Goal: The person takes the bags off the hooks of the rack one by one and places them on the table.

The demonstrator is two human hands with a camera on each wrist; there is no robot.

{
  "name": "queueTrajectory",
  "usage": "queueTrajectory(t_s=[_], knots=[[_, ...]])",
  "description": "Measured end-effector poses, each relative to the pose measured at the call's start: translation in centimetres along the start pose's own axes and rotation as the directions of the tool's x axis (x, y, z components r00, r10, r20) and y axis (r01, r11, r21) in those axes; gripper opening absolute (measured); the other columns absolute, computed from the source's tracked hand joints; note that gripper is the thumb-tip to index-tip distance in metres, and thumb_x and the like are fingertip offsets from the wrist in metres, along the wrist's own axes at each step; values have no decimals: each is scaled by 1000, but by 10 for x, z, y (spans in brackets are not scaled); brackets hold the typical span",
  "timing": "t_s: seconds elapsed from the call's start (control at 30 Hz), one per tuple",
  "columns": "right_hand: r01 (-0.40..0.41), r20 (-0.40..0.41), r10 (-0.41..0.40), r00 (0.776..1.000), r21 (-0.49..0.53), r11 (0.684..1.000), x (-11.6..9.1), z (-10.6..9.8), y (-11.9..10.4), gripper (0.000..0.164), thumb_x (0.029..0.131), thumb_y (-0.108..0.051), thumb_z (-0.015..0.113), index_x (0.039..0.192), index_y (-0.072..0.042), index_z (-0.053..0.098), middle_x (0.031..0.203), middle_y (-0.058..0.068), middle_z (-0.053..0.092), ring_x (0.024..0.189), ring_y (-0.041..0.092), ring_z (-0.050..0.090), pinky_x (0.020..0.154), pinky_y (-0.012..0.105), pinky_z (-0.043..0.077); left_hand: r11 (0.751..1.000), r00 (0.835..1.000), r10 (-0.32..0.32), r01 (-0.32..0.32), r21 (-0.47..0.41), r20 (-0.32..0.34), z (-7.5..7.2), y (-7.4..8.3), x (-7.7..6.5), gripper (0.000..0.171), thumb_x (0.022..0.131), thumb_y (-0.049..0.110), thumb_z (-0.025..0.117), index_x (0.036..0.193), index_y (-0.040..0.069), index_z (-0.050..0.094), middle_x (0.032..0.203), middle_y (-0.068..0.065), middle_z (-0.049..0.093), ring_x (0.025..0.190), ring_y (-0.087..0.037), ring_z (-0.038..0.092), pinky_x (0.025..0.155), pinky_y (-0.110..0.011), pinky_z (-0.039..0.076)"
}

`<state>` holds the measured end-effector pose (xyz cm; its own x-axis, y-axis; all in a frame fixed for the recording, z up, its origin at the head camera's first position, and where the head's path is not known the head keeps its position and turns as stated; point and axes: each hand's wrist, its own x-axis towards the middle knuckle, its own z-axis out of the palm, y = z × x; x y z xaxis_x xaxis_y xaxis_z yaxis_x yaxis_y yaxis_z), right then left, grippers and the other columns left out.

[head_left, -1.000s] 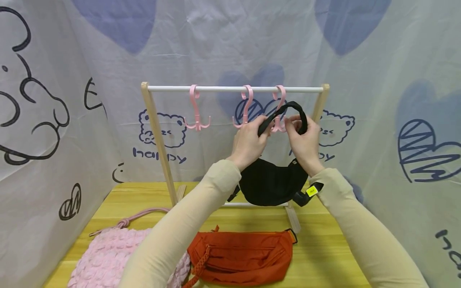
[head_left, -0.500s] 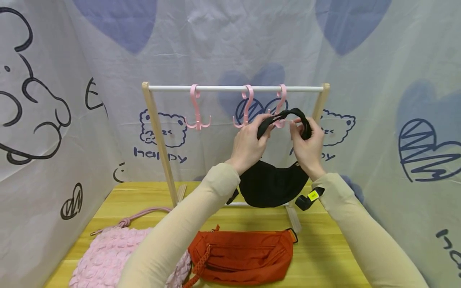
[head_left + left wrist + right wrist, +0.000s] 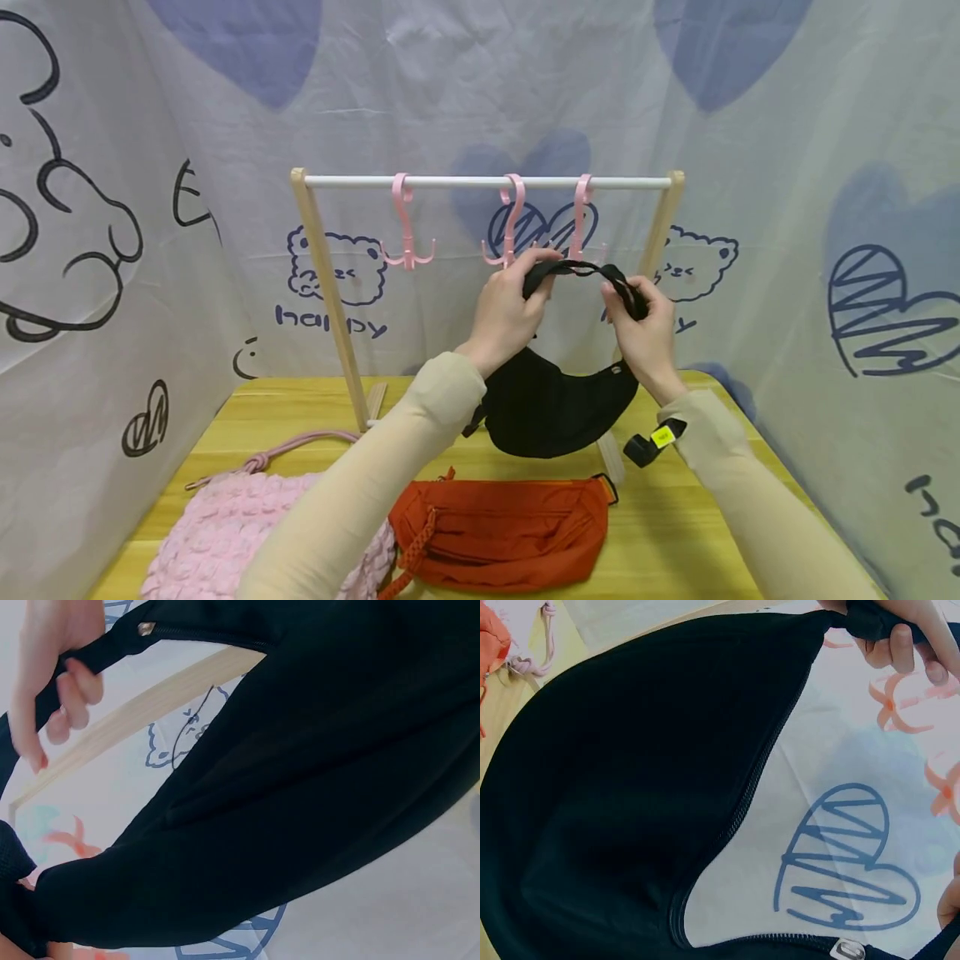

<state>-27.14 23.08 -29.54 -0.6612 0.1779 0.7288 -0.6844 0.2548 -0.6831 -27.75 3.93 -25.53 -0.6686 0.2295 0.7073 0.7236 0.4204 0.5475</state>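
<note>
A black crescent-shaped shoulder bag [image 3: 558,408] hangs in the air from its strap [image 3: 573,267], in front of the rack. My left hand [image 3: 506,308] grips the strap's left side, and my right hand [image 3: 647,333] holds its right side. Between them the strap arches just below the rightmost pink hook [image 3: 578,218]; whether they touch I cannot tell. In the left wrist view the bag body [image 3: 300,787] fills much of the picture, with the right hand [image 3: 64,667] on the strap. The right wrist view shows the bag's zipper [image 3: 761,776] and the left hand [image 3: 907,637].
A white rail [image 3: 457,182] on a wooden-legged rack carries two more pink hooks, one at left [image 3: 406,225] and one mid-rail [image 3: 512,217]. On the yellow wood-grain table [image 3: 675,517] lie a pink puffy bag [image 3: 225,533] and an orange waist bag [image 3: 510,533]. Printed cloth [image 3: 480,83] surrounds it.
Both hands have come down with the black bag, and the strap's arch is lower and flatter. The rightmost hook, tilted earlier, now hangs straighter with more of it visible above the strap.
</note>
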Motion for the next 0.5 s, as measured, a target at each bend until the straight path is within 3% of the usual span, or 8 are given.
queueTrajectory(t_s=[0.1,0.3,0.5], knots=[[-26,26,26,999,3,1000,-7,-5,8,13,95,-3,66,94,10,62,65,-15,58,58,6,53,59,17,43,1000,1000,-14,14,-17,5,-2,0,-3,28,99,9,60,127,13,66,120,-11,74,101,-26,70,93,-41,54],[-58,62,59,996,-9,998,-20,-12,20,8,93,6,65,99,10,62,64,-15,61,58,3,53,59,18,43,999,1000,-6,6,-49,-9,-7,0,-5,34,95,0,57,125,12,67,91,-12,70,73,-23,59,76,-32,47],[-85,91,89,992,-48,995,-33,-15,24,8,92,5,66,98,8,63,63,-17,60,55,6,53,55,18,39,998,1000,-1,0,-68,-11,-9,1,-7,36,93,-2,56,124,11,67,88,-11,69,68,-20,55,73,-27,43]])
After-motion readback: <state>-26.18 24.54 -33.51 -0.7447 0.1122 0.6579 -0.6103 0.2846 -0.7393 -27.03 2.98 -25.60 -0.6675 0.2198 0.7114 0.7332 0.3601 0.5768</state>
